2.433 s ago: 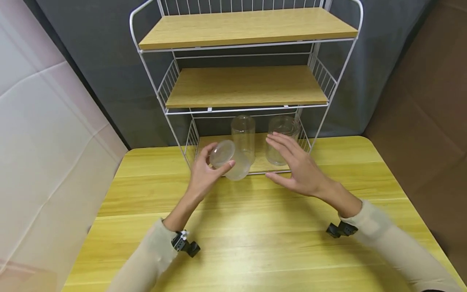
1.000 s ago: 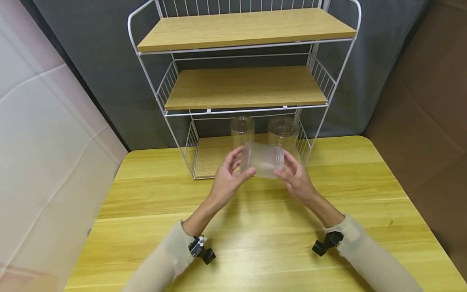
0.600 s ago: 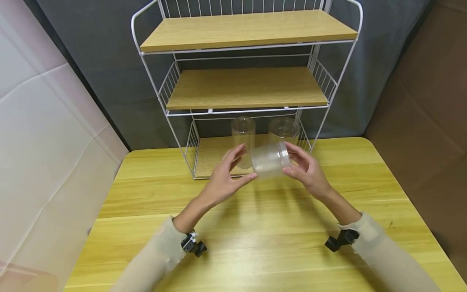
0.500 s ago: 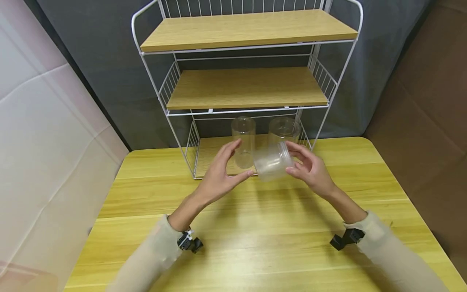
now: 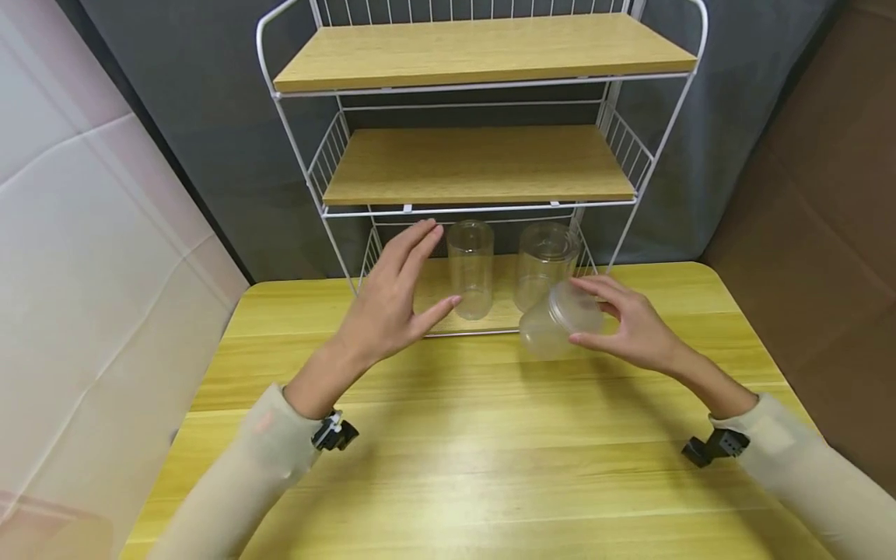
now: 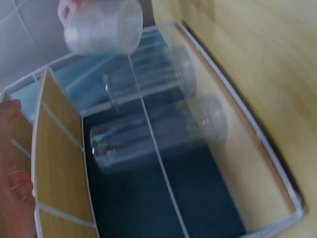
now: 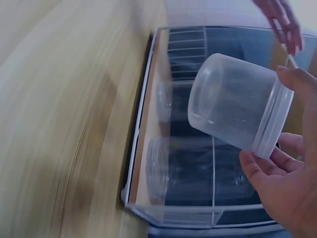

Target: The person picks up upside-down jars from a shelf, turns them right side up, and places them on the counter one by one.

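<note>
A frosted clear plastic jar (image 5: 549, 323) is tilted in the air before the rack's bottom shelf. My right hand (image 5: 633, 323) grips it round its ridged rim end, thumb on the near side; the right wrist view shows the jar (image 7: 233, 101) close up. My left hand (image 5: 381, 299) is raised at the left, fingers straight and nothing held. Behind, on the bottom shelf (image 5: 434, 292), stand a tall narrow clear jar (image 5: 471, 268) and a wider clear jar (image 5: 544, 257) to its right. The held jar partly covers the wider one.
A white wire rack with a wooden middle shelf (image 5: 483, 163) and top shelf (image 5: 483, 50) stands at the back of the yellow wooden table (image 5: 448, 451). A white sheet (image 5: 91, 257) hangs at the left, a brown panel (image 5: 819, 202) at the right.
The frosted jar passed from my left hand to my right. My right hand has carried it right and tilted it; my left hand has let go and moved left and up.
</note>
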A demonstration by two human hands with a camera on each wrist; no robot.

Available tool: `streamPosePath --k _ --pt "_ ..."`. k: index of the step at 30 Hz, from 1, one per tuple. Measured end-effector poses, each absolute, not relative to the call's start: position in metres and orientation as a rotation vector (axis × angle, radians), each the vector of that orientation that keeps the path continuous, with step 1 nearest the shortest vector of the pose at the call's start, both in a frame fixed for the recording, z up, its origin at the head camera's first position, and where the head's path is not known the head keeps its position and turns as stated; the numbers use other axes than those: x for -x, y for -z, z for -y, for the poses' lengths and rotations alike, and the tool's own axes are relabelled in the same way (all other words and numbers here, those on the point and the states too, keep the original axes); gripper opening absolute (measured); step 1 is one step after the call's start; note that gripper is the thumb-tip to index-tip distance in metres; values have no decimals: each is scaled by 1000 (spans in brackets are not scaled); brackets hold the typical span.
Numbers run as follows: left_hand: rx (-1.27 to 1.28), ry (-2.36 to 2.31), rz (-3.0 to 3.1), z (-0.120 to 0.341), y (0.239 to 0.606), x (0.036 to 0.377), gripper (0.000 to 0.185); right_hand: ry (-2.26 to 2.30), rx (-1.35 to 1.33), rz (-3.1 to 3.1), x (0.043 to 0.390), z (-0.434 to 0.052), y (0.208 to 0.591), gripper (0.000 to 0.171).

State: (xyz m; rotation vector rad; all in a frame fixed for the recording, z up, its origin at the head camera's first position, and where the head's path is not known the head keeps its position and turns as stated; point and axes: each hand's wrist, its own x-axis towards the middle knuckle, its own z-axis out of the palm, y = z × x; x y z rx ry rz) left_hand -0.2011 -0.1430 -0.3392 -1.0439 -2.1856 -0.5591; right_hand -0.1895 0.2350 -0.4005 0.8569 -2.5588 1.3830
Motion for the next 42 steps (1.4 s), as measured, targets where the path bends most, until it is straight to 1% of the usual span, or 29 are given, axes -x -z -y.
streamPosePath --k 8,15,26,35,42 --pt "988 377 2115 158 313 221 84 -978 -967 2639 189 -253 403 82" --pt "880 261 2158 161 301 234 83 -837 -1051 2638 190 -266 410 84" --pt "769 232 2231 168 302 251 89 -686 -1124 2643 182 -279 420 81" --pt "728 199 2281 171 305 256 95 -636 -1136 2649 183 -290 430 80" --pt "729 138 2258 174 311 260 93 -613 -1137 2650 183 -300 437 81"
